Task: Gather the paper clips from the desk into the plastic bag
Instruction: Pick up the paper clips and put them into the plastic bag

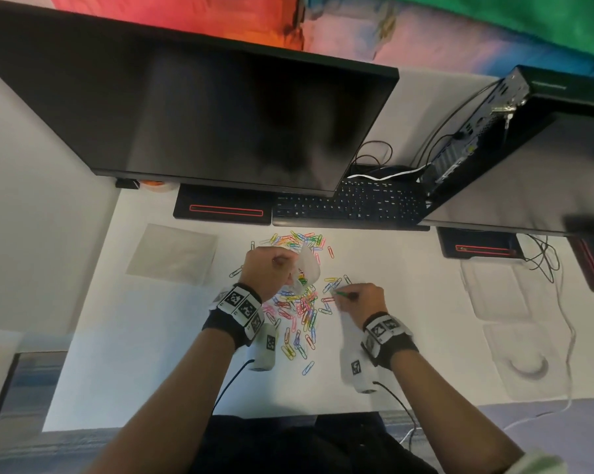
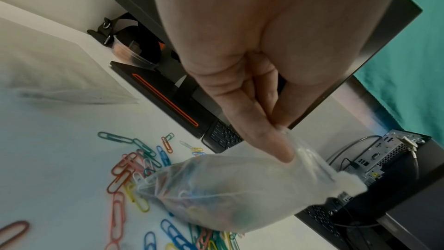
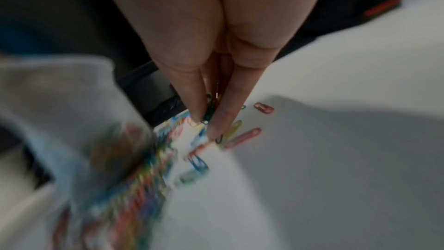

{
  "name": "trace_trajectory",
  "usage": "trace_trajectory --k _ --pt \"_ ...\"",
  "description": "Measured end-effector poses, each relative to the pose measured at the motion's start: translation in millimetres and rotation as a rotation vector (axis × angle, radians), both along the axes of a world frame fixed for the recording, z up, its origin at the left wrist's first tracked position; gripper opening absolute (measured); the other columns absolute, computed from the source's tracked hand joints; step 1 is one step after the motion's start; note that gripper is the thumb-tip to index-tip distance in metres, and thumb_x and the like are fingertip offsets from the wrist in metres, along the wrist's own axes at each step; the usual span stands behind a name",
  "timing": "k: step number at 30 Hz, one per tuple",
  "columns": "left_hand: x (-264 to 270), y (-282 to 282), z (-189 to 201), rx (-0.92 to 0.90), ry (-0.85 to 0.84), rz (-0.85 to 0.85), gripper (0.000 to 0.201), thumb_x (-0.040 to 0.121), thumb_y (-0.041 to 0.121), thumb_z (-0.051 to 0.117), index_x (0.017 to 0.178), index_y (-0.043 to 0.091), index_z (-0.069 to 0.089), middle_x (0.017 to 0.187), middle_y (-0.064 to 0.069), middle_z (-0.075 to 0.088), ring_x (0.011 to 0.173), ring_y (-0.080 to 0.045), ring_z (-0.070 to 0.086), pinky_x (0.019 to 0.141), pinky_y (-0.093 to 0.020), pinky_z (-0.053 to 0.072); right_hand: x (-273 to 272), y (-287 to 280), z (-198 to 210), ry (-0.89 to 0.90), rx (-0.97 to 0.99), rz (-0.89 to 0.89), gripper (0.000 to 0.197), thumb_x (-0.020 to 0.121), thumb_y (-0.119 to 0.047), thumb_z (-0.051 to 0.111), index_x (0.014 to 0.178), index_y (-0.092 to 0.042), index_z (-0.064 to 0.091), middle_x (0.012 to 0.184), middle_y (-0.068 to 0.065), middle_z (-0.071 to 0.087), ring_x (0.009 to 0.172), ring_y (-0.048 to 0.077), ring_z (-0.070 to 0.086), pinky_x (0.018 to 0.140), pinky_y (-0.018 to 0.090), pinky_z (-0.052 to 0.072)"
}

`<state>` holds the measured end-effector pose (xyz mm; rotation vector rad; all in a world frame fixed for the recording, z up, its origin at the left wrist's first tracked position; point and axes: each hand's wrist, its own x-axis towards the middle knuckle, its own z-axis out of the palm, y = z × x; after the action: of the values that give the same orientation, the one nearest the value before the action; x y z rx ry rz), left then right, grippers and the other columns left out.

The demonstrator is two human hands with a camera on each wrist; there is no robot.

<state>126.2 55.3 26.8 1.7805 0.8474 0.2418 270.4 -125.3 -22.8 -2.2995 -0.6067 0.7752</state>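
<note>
Several coloured paper clips lie scattered over the middle of the white desk. My left hand pinches the rim of a clear plastic bag that hangs over the pile with clips inside. In the left wrist view the plastic bag bulges with clips below my left hand. My right hand sits just right of the pile and pinches a green paper clip. The right wrist view is blurred, but the green paper clip shows between my right hand's fingertips.
A dark monitor and black keyboard stand behind the pile. A second clear bag lies flat at the left. A computer case with cables sits at the back right, and white moulded trays lie at the right.
</note>
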Motion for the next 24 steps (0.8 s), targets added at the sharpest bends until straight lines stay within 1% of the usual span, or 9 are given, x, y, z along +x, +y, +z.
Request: trace_trajectory --k 2,4,8,10,15,19,21,23,24 --pt "0.8 -3.3 0.5 0.009 0.003 -0.011 0.021 0.097 0.020 0.058 0.096 0.008 0.076 0.081 -0.006 0.076 0.070 -0.014 0.074 0.068 -0.037 0.064 5.0 2.2 17.3 0.284 0.150 -0.213 0.007 0.082 -0.010 0.075 0.084 -0.005 0.078 0.073 0.009 0.074 0.060 0.013 0.066 0.062 0.014 0.055" --pt "2.0 -5.0 2.2 0.028 0.011 -0.029 0.023 0.097 0.020 0.058 0.093 0.006 0.076 0.079 -0.008 0.076 0.070 -0.016 0.074 0.068 -0.038 0.064 9.2 7.7 36.0 0.467 0.281 -0.304 0.013 0.083 -0.010 0.073 0.094 -0.004 0.075 0.083 0.011 0.076 0.072 0.017 0.072 0.064 0.018 0.057" --pt "5.7 -7.2 4.2 0.048 0.039 -0.071 0.026 0.096 0.018 0.057 0.089 -0.001 0.073 0.077 -0.012 0.074 0.072 -0.020 0.074 0.069 -0.043 0.063 6.3 29.5 59.6 0.810 0.492 -0.322 0.025 0.087 -0.005 0.065 0.110 0.002 0.067 0.101 0.015 0.073 0.089 0.020 0.072 0.076 0.021 0.058" --pt "7.5 -7.8 4.3 0.042 0.037 -0.060 0.021 0.095 0.015 0.057 0.090 0.006 0.076 0.073 -0.008 0.074 0.069 -0.020 0.073 0.069 -0.042 0.063 -0.6 40.5 59.9 0.860 0.465 -0.285 0.024 0.089 -0.003 0.061 0.112 0.003 0.065 0.100 0.015 0.073 0.090 0.020 0.072 0.082 0.025 0.058" --pt "6.6 -13.5 4.2 0.055 0.020 -0.078 0.019 0.092 0.015 0.061 0.079 0.015 0.075 0.067 -0.005 0.073 0.062 -0.012 0.072 0.065 -0.041 0.062 -13.6 60.3 48.8 0.534 0.187 -0.133 0.020 0.088 -0.002 0.064 0.105 -0.005 0.072 0.104 0.016 0.072 0.085 0.021 0.074 0.084 0.032 0.058" --pt "5.7 -12.0 7.1 0.117 0.043 -0.109 0.016 0.092 0.015 0.062 0.085 0.017 0.075 0.070 -0.003 0.074 0.067 -0.019 0.072 0.070 -0.041 0.061 -23.2 68.3 55.3 0.222 0.157 -0.053 0.018 0.071 -0.012 0.083 0.088 -0.018 0.078 0.078 0.008 0.075 0.069 0.022 0.073 0.069 0.035 0.062" --pt "5.3 -9.5 10.3 0.117 0.032 -0.097 0.015 0.093 0.015 0.063 0.087 0.020 0.075 0.071 -0.001 0.074 0.069 -0.020 0.072 0.072 -0.040 0.062 -24.5 69.4 55.0 0.081 0.159 0.037 0.013 0.074 -0.011 0.081 0.085 -0.018 0.079 0.071 0.004 0.074 0.060 0.020 0.069 0.063 0.024 0.059" --pt "4.0 -7.8 13.3 0.115 0.030 -0.067 0.015 0.094 0.016 0.062 0.089 0.022 0.075 0.073 0.001 0.075 0.068 -0.013 0.073 0.073 -0.035 0.062 -26.9 69.7 55.6 -0.064 0.128 0.142 0.018 0.078 -0.004 0.075 0.089 -0.018 0.079 0.071 -0.001 0.072 0.055 0.010 0.060 0.057 0.004 0.047" --pt "2.9 -7.4 14.3 0.120 0.025 -0.051 0.015 0.094 0.018 0.061 0.090 0.022 0.075 0.074 0.002 0.075 0.067 -0.010 0.072 0.073 -0.032 0.062 -27.8 69.5 56.8 -0.101 0.127 0.164 0.021 0.079 -0.001 0.072 0.090 -0.018 0.078 0.074 -0.001 0.072 0.056 0.010 0.057 0.055 0.001 0.043"
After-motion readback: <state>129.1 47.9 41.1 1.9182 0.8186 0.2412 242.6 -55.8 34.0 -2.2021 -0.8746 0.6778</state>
